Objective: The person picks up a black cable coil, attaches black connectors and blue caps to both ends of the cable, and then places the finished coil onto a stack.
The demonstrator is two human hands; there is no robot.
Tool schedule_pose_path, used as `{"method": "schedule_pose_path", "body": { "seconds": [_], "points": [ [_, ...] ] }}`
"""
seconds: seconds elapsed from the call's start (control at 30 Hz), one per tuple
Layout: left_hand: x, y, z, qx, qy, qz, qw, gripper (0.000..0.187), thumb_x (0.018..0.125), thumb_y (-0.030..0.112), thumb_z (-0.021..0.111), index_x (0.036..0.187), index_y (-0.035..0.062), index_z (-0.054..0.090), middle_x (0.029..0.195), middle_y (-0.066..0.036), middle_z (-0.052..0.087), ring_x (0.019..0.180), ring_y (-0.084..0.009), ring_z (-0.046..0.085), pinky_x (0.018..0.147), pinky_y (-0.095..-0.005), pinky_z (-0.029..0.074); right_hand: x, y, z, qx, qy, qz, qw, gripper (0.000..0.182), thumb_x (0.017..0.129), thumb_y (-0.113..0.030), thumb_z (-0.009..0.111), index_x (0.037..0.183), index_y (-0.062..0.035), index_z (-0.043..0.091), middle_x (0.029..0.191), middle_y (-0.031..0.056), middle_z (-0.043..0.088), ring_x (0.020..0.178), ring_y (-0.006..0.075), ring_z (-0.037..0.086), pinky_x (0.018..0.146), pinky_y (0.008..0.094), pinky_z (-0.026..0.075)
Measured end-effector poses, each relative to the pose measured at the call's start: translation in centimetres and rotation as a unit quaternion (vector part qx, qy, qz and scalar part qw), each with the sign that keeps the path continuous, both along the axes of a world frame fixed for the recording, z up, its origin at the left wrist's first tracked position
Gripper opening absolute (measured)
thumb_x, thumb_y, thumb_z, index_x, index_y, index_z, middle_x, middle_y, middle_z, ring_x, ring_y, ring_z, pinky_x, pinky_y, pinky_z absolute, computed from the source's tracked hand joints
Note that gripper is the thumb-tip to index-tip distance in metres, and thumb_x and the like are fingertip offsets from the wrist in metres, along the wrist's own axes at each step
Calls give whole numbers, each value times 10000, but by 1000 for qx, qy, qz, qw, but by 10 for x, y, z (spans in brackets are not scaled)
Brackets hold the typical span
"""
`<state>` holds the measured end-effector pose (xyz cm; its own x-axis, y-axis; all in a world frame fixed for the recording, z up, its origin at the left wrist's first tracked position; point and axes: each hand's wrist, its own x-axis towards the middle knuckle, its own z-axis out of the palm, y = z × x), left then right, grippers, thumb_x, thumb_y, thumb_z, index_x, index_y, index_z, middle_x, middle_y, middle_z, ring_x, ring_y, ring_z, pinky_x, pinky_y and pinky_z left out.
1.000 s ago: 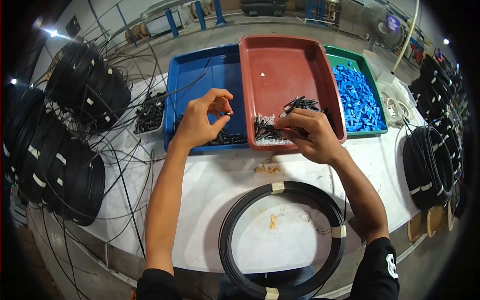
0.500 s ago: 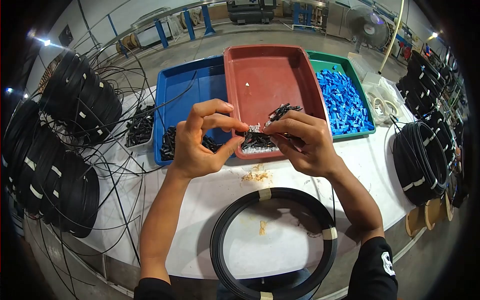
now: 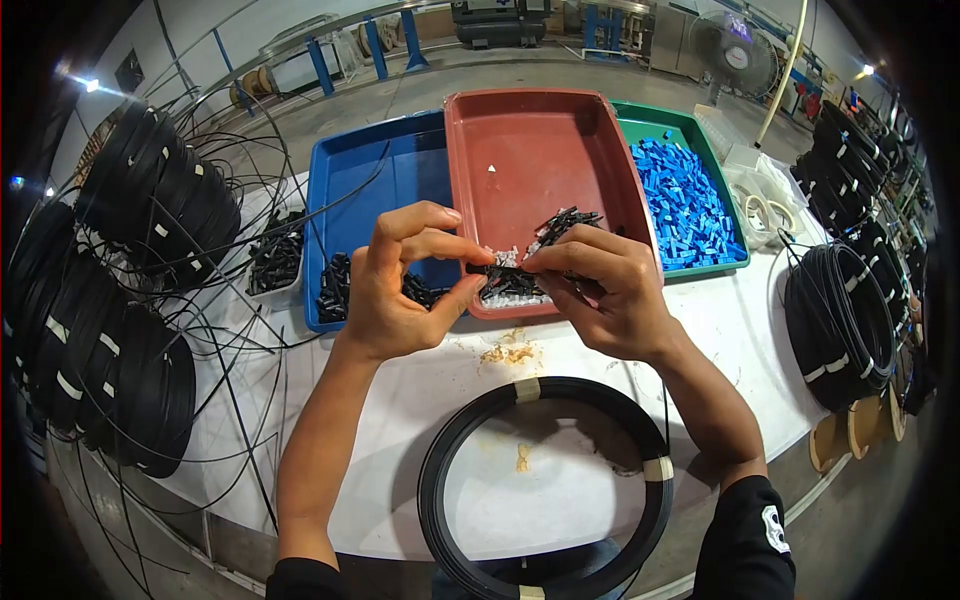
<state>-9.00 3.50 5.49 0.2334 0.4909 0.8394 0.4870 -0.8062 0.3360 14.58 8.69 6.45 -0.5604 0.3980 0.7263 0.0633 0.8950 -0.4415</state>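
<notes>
My left hand (image 3: 400,285) pinches one end of a small, thin black part (image 3: 507,267) between thumb and index finger, its other fingers curled. At the other end of that part, the thumb and fingers of my right hand (image 3: 610,290) are closed. Its exact kind is too small to make out. Both hands are over the near end of a red tray (image 3: 520,180), which holds black connector pieces (image 3: 560,225) and small white pieces (image 3: 515,300). Below lies a taped coil of black cable (image 3: 432,480); one strand (image 3: 666,400) rises from it behind my right forearm.
A blue tray (image 3: 345,170) with black pieces stands left of the red one, a green tray (image 3: 715,150) of blue pieces (image 3: 690,210) right. Large black cable coils (image 3: 110,350) with loose strands crowd the left; more coils (image 3: 840,320) stand right. A fan (image 3: 735,55) is behind.
The whole view has shifted very slightly. My hands keep the same pinch on the small black part, with almost no movement.
</notes>
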Motion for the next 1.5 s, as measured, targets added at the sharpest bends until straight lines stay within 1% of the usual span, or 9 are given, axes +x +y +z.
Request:
{"method": "schedule_pose_path", "body": {
  "seconds": [0.13,0.47,0.6,0.77,0.87,0.97,1.1,1.17,1.5],
  "points": [
    [1,-5,0,-19,32,13,999,701,729,-88,790,1256,76,356,926,-126,743,877,-188,721,894,-297,482,0,2,-1,33,13,11,999,203,792,88,683,965,-13,716,802,89,642,643,217,647,538,325,497],
    [8,-8,2,-2,69,27,997,664,750,-71,787,1246,76,372,948,-119,750,878,-190,735,879,-303,530,5,3,-1,118,-70,-25,990,291,755,53,711,1027,-43,671,836,85,617,663,277,649,557,367,516],
    [21,-9,-6,58,80,39,994,599,736,-140,764,1183,40,408,918,-152,716,894,-236,739,748,-316,609,1,0,0,-42,-32,27,998,319,777,40,726,1078,-45,663,886,103,676,788,278,699,629,367,550],
    [34,-11,-10,134,144,95,976,518,699,-179,766,1029,37,430,888,-172,673,843,-263,739,612,-305,613,4,3,6,-36,-57,49,996,380,781,75,708,1138,-48,672,918,134,704,846,287,710,683,384,560],
    [27,-5,-9,132,115,89,980,466,736,-147,758,1037,33,452,885,-162,681,772,-247,726,625,-298,583,8,24,-6,-2,-42,95,995,352,745,137,692,1069,1,713,941,110,723,810,209,708,720,299,568],
    [16,9,-23,48,-8,82,995,443,799,-77,747,1124,69,485,924,-142,703,832,-225,721,646,-296,556,12,28,-3,-144,-35,83,985,295,864,-48,718,1153,-6,674,962,118,724,859,141,692,737,289,552],
    [2,13,-32,-102,102,173,974,395,813,-6,743,1128,99,530,917,-82,715,824,-230,708,710,-354,535,19,38,-6,-174,-71,64,980,341,944,-260,696,1181,-18,656,906,71,728,754,106,637,652,281,503],
    [6,18,-34,-99,181,202,957,382,811,21,744,1124,109,544,917,-66,717,818,-239,698,752,-377,520,10,47,-19,-189,139,178,956,466,958,-380,663,1219,5,635,971,74,723,807,111,648,705,267,515],
    [41,62,-52,-107,361,319,870,420,698,139,829,1025,142,565,698,-52,650,756,-294,642,700,-418,386,14,39,-11,-225,246,124,935,266,983,-123,631,1224,-14,663,1089,71,672,922,107,641,790,256,533]
  ]
}}
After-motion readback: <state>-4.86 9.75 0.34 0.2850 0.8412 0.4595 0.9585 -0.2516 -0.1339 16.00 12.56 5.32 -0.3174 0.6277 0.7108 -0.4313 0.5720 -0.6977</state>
